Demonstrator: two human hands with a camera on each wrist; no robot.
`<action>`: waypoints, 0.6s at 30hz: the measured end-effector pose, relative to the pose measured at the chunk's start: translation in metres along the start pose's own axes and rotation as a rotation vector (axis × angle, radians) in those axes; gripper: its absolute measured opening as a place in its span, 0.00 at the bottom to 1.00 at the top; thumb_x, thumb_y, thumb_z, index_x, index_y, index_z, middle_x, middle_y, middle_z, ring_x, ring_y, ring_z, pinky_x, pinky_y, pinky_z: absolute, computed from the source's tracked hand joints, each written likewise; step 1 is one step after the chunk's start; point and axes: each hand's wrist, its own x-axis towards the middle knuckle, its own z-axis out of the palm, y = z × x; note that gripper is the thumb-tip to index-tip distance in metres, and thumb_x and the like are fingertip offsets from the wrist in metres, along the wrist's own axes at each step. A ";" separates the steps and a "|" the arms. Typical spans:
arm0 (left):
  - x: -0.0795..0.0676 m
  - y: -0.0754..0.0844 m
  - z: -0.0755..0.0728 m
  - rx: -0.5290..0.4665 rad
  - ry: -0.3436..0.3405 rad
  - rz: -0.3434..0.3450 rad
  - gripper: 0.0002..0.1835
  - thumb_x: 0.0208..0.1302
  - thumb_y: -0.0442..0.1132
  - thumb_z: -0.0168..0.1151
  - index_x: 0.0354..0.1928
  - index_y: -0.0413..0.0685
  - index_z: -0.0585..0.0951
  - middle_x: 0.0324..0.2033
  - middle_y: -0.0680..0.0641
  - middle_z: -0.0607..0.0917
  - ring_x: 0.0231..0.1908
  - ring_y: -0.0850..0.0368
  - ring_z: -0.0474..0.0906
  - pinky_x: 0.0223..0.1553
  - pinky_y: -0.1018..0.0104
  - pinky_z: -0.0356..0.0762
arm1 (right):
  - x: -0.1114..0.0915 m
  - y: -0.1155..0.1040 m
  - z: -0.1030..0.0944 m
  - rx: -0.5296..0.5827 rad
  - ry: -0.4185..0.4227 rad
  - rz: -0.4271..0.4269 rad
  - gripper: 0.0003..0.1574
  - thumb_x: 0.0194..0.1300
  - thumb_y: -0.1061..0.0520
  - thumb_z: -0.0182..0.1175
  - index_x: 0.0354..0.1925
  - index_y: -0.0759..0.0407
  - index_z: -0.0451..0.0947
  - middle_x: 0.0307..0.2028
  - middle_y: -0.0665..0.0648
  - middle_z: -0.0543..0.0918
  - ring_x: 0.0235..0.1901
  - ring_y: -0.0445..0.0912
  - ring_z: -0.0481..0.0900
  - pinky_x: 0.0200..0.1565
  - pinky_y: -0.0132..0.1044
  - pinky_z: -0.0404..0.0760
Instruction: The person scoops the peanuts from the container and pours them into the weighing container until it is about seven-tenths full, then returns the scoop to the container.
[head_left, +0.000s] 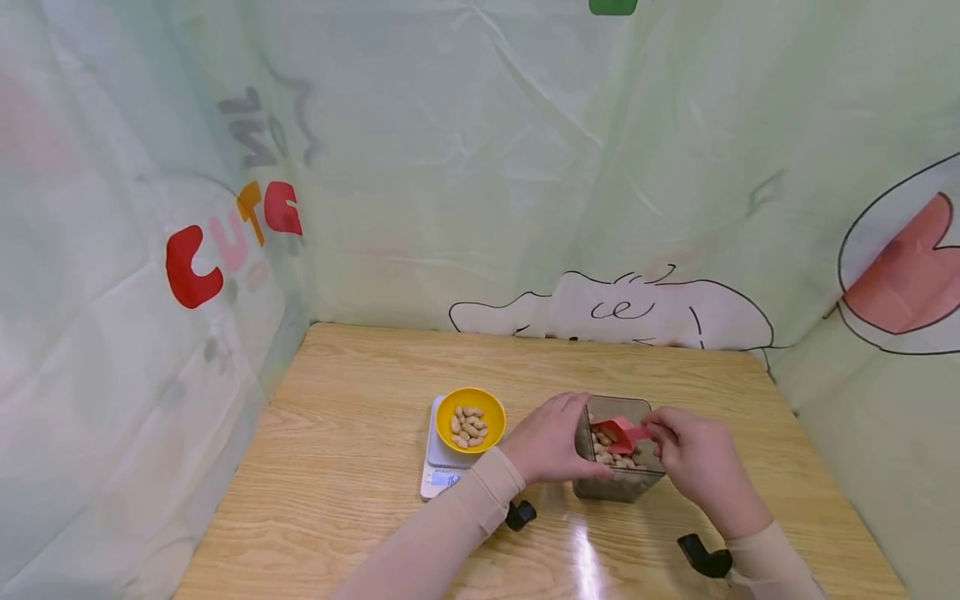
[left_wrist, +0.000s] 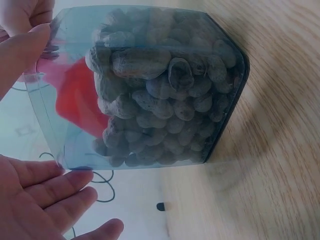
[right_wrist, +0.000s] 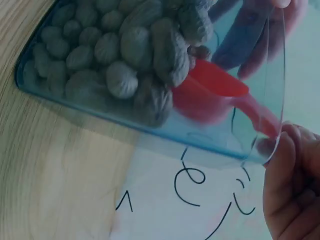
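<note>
A see-through grey plastic container [head_left: 611, 487] of unshelled peanuts [left_wrist: 150, 95] stands at the right of the table. My left hand [head_left: 551, 442] holds it by the rim, thumb on the near side and fingers at the far left. My right hand [head_left: 697, 458] pinches the handle of a red scoop [head_left: 617, 433]. The scoop's bowl lies inside the container, against the peanuts; in the right wrist view the scoop [right_wrist: 210, 95] shows through the wall. Left of the hands, a yellow bowl [head_left: 495, 408] with several peanuts [head_left: 468, 427] sits on a white kitchen scale [head_left: 435, 457].
The scale's lit display [head_left: 444, 479] is partly covered by the left forearm; its digits are hard to read. Wooden tabletop [head_left: 337, 467] spreads around these things. A pale printed curtain [head_left: 450, 167] hangs behind and at both sides. Black wrist mounts [head_left: 705, 557] stick out under the forearms.
</note>
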 end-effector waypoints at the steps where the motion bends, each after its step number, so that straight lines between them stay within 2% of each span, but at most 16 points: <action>1: 0.000 0.000 0.000 0.001 -0.002 -0.002 0.63 0.56 0.78 0.70 0.85 0.52 0.60 0.80 0.51 0.70 0.78 0.56 0.70 0.77 0.63 0.72 | 0.000 0.001 0.001 0.012 -0.009 0.010 0.10 0.66 0.73 0.69 0.35 0.59 0.88 0.23 0.49 0.85 0.20 0.32 0.71 0.21 0.30 0.69; 3: 0.000 -0.001 0.000 -0.002 -0.002 -0.004 0.63 0.56 0.79 0.70 0.85 0.52 0.60 0.80 0.51 0.70 0.78 0.56 0.69 0.77 0.63 0.72 | 0.001 0.003 0.001 0.074 -0.058 0.102 0.08 0.70 0.71 0.66 0.38 0.62 0.88 0.24 0.51 0.86 0.21 0.34 0.74 0.21 0.30 0.71; 5: 0.001 -0.001 0.000 -0.003 -0.004 -0.003 0.63 0.56 0.79 0.70 0.85 0.52 0.60 0.80 0.51 0.69 0.78 0.56 0.69 0.78 0.63 0.71 | 0.002 0.004 -0.001 0.171 -0.128 0.262 0.07 0.77 0.67 0.61 0.43 0.66 0.87 0.25 0.54 0.87 0.22 0.37 0.78 0.22 0.31 0.75; 7: 0.001 -0.001 0.000 -0.006 -0.003 -0.001 0.63 0.56 0.78 0.71 0.85 0.52 0.60 0.81 0.51 0.69 0.78 0.56 0.69 0.78 0.63 0.71 | 0.004 0.006 -0.003 0.267 -0.188 0.426 0.13 0.81 0.63 0.56 0.49 0.71 0.85 0.27 0.57 0.88 0.25 0.41 0.83 0.24 0.32 0.81; 10: 0.001 -0.002 0.000 -0.009 -0.006 -0.001 0.63 0.56 0.79 0.71 0.85 0.52 0.60 0.81 0.51 0.69 0.79 0.56 0.69 0.78 0.63 0.71 | 0.007 0.008 -0.005 0.407 -0.219 0.606 0.18 0.84 0.61 0.52 0.54 0.76 0.82 0.30 0.59 0.89 0.27 0.43 0.86 0.30 0.33 0.88; 13: 0.000 -0.001 -0.001 -0.013 -0.014 -0.005 0.63 0.56 0.79 0.70 0.85 0.53 0.59 0.81 0.51 0.68 0.79 0.56 0.68 0.78 0.62 0.71 | 0.009 0.010 -0.007 0.499 -0.221 0.718 0.20 0.84 0.62 0.50 0.57 0.79 0.79 0.30 0.56 0.88 0.28 0.39 0.85 0.33 0.32 0.91; 15: 0.000 -0.001 -0.001 -0.012 -0.019 -0.008 0.63 0.56 0.79 0.70 0.85 0.54 0.59 0.82 0.52 0.68 0.79 0.56 0.68 0.78 0.62 0.71 | 0.009 0.011 -0.009 0.541 -0.224 0.758 0.20 0.84 0.62 0.49 0.58 0.80 0.78 0.29 0.54 0.87 0.27 0.38 0.84 0.33 0.32 0.91; 18: -0.001 -0.001 -0.002 -0.008 -0.017 -0.005 0.62 0.57 0.79 0.69 0.85 0.54 0.59 0.81 0.52 0.68 0.79 0.56 0.68 0.78 0.63 0.71 | 0.009 0.011 -0.010 0.534 -0.247 0.725 0.19 0.84 0.64 0.51 0.58 0.80 0.78 0.29 0.54 0.87 0.27 0.39 0.85 0.33 0.32 0.91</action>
